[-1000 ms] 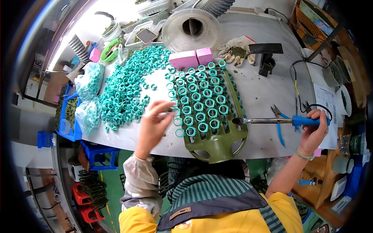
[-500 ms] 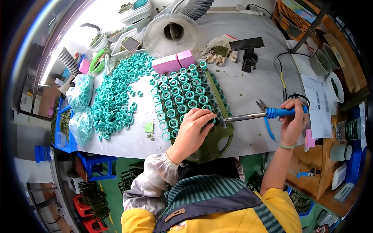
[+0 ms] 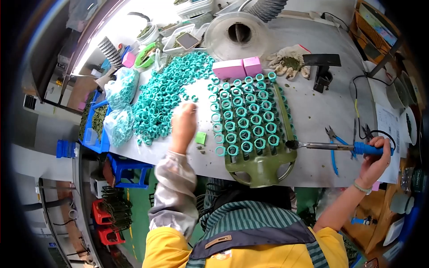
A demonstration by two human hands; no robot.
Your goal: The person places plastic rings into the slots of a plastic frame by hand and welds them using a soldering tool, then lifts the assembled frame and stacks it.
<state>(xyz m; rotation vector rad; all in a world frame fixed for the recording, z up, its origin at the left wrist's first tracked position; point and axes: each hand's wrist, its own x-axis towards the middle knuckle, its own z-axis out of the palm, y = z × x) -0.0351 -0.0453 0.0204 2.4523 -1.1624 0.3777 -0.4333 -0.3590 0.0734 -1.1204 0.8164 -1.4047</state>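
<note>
My right hand point(image 3: 376, 160) grips the blue handle of a soldering iron point(image 3: 330, 146). The iron's dark, wide tip lies at the right edge of an olive-green holder point(image 3: 261, 167). On that holder, teal hexagonal rings point(image 3: 247, 146) stand in rows. Over the table left of the holder is my left hand point(image 3: 183, 128), close to a large heap of loose teal rings point(image 3: 156, 107). Motion smears its fingers, so whether they hold anything does not show. A green square block point(image 3: 201, 138) lies just to its right.
Pink blocks point(image 3: 229, 69) sit behind the holder, near a funnel-shaped duct hood point(image 3: 250, 38). Blue-handled cutters point(image 3: 333, 152) lie beneath the iron. A glove point(image 3: 290, 62) and a black stand point(image 3: 322, 73) are farther back. Plastic bags of rings point(image 3: 121, 89) stand at left.
My left hand has left the holder and moved left to the loose rings. The iron's tip has drawn slightly away from the rows, still in my right hand. The whole view has shifted.
</note>
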